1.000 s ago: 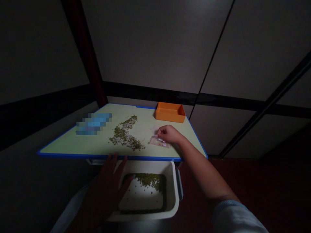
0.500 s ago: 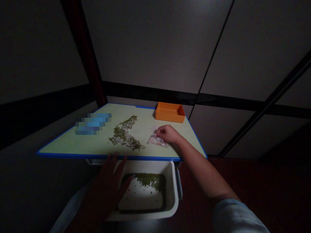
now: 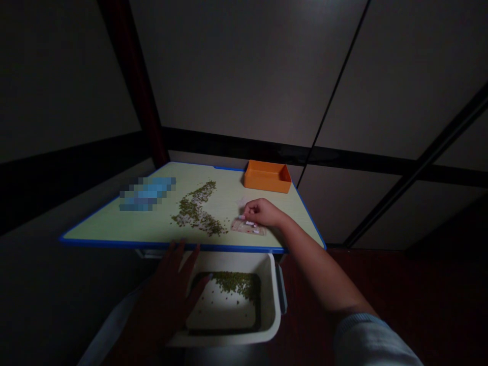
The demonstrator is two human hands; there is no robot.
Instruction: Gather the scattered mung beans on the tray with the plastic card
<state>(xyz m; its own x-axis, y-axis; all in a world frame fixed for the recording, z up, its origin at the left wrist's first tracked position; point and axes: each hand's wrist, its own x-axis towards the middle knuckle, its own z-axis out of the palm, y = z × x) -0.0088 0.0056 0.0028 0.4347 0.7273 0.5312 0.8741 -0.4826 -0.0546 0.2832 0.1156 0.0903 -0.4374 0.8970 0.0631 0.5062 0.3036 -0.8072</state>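
Note:
A pale table with a blue rim carries a scattered heap of green beans in its middle. My right hand rests on the table just right of the heap, fingers pinched on a small clear plastic bag that lies flat there. Below the table's near edge a white tub holds more green beans at its far side. My left hand grips the tub's left rim, fingers spread over the edge.
An orange tray stands at the table's far right corner. A blurred blue patch lies on the left part of the table. Dark wall panels and a dark red post rise behind. The floor on the right is dark red.
My right hand has slid the plastic bag slightly toward the near edge of the table. My left hand and the tub have stayed put.

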